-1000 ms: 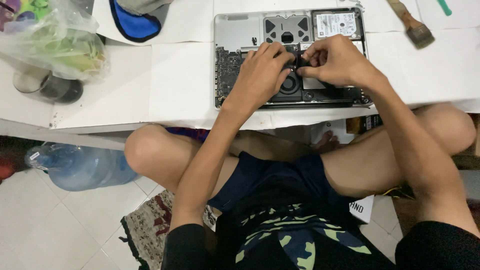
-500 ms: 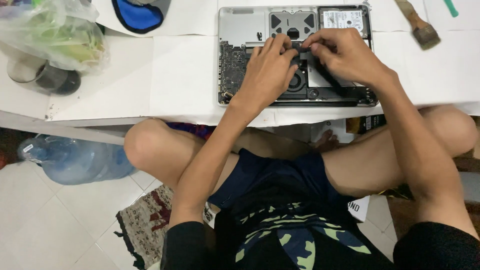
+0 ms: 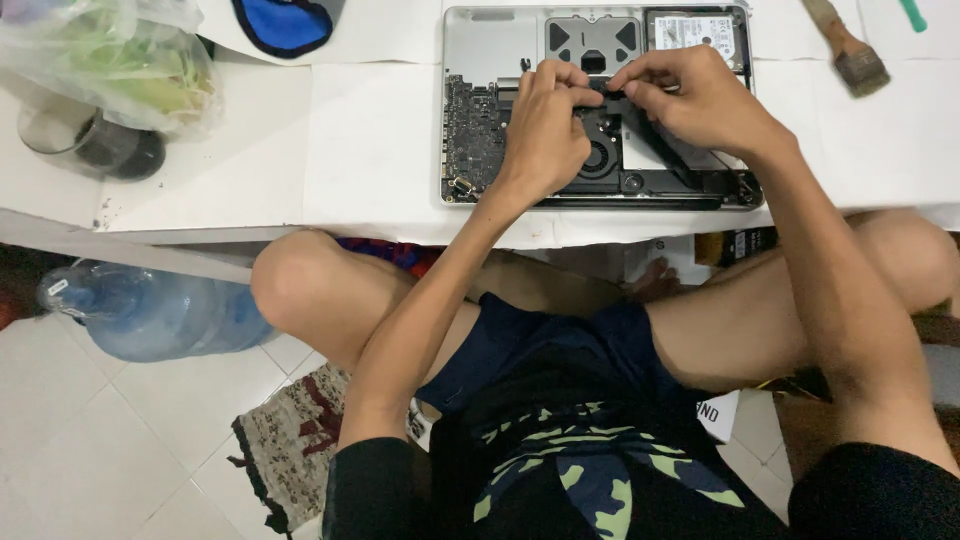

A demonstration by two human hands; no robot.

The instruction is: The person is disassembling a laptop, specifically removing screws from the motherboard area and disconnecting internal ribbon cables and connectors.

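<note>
An opened silver laptop (image 3: 482,42) lies bottom-up on the white table (image 3: 370,130), showing its circuit board (image 3: 468,135), black fan (image 3: 602,160) and hard drive (image 3: 700,30). My left hand (image 3: 545,130) rests over the board's middle, fingers curled, its fingertips on a small black part (image 3: 604,88) above the fan. My right hand (image 3: 692,95) comes in from the right and pinches the same black part with thumb and forefinger. The two hands' fingertips nearly touch. What lies under the palms is hidden.
A paintbrush (image 3: 852,55) lies at the table's far right. A plastic bag with green contents (image 3: 120,60) and a dark jar (image 3: 112,152) stand at the left, a blue-black pad (image 3: 285,22) at the back. A water bottle (image 3: 150,310) and a rug (image 3: 295,440) are on the floor.
Both hands have stayed on the same spot inside the laptop, with the fingertips drawing closer together. The view has shifted slightly.
</note>
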